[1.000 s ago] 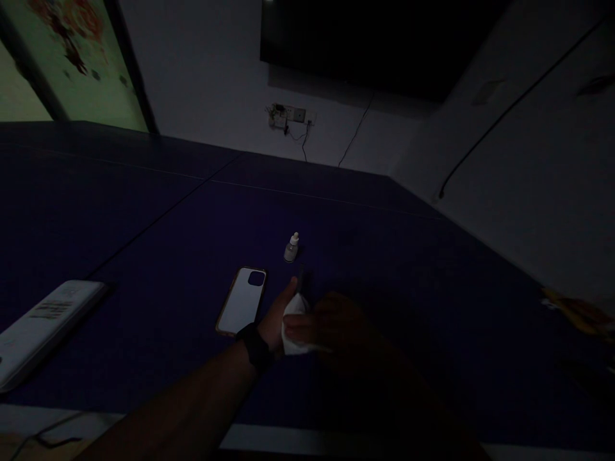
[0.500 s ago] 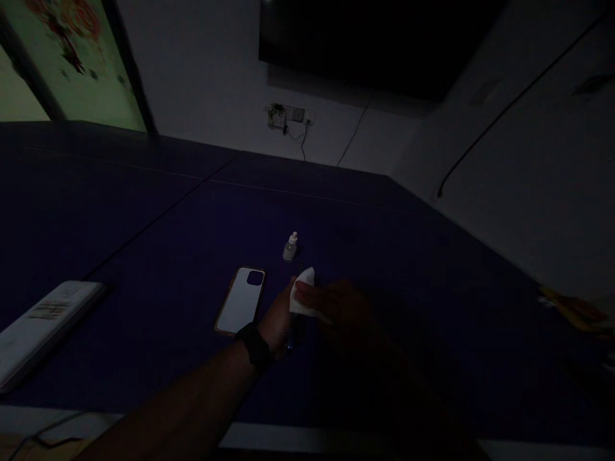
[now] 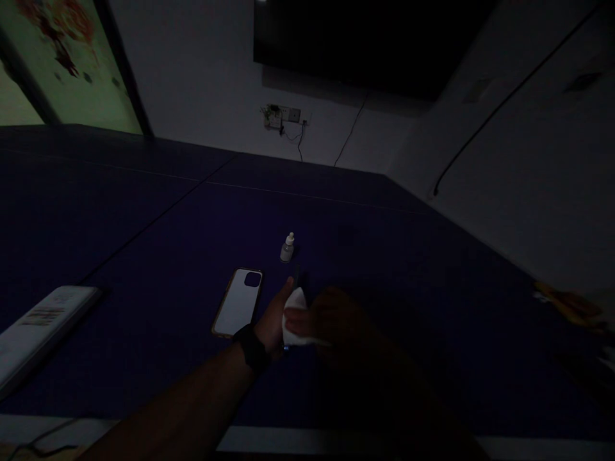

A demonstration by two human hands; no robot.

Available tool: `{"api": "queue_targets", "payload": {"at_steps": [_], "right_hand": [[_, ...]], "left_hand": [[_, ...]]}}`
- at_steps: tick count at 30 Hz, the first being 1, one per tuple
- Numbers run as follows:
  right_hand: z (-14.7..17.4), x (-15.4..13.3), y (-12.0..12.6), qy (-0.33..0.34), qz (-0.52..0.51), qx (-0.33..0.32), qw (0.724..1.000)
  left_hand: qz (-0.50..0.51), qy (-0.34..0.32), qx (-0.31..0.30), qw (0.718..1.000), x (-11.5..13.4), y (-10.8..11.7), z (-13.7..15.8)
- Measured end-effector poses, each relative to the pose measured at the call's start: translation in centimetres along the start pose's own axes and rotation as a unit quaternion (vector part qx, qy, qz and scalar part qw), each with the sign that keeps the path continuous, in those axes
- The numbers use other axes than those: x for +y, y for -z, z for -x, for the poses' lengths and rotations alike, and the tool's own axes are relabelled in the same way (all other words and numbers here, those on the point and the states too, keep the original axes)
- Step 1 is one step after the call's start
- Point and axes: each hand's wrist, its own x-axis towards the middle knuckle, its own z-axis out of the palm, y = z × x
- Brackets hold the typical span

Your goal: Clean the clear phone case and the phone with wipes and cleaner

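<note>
My left hand [image 3: 272, 321], with a dark watch on its wrist, is closed round a dark, flat phone [image 3: 296, 274]. Most of the phone is hidden; its far end shows past my thumb. My right hand [image 3: 331, 317] grips a folded white cloth [image 3: 296, 299] and presses it on the phone's face. Left of my hands lies a phone case [image 3: 239, 303] with a pale back and a camera cut-out. A small dropper bottle [image 3: 287, 250] with a white cap stands upright just beyond the phone.
All this rests on a dark blue table [image 3: 158, 256]. At the left lies a long white box [image 3: 48, 326]. Some yellow and red items [image 3: 571, 304] lie at the right edge. Beyond the table are wall sockets [image 3: 288, 115] with cables and a large dark screen [image 3: 355, 45].
My right hand has slid the white cloth down along the phone, towards me. More of the phone's far end now shows. My left hand keeps its hold; the view has shifted slightly.
</note>
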Motion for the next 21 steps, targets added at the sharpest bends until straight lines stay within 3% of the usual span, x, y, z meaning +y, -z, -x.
{"api": "queue_targets", "payload": {"at_steps": [3, 7, 13, 18, 21], "right_hand": [[-0.1, -0.2, 0.1, 0.02, -0.033, -0.013, 0.999], [-0.2, -0.1, 0.3, -0.051, 0.061, 0.01, 0.997], [-0.2, -0.7, 0.6, 0.027, -0.041, -0.023, 0.999], [-1.0, -1.6, 0.4, -0.016, 0.038, -0.078, 0.996], [-1.4, -1.4, -0.2, -0.015, 0.103, -0.08, 0.991]], "left_hand": [[0.013, 0.051, 0.009, 0.999, 0.3, -0.3, 0.3], [0.032, -0.025, 0.083, 0.996, 0.3, -0.5, 0.3], [0.019, 0.059, -0.02, 0.998, 0.6, -0.4, 0.4], [0.04, 0.07, 0.051, 0.995, 1.4, -0.3, 1.4], [0.015, 0.038, 0.047, 0.998, 1.7, 0.0, 1.9]]}}
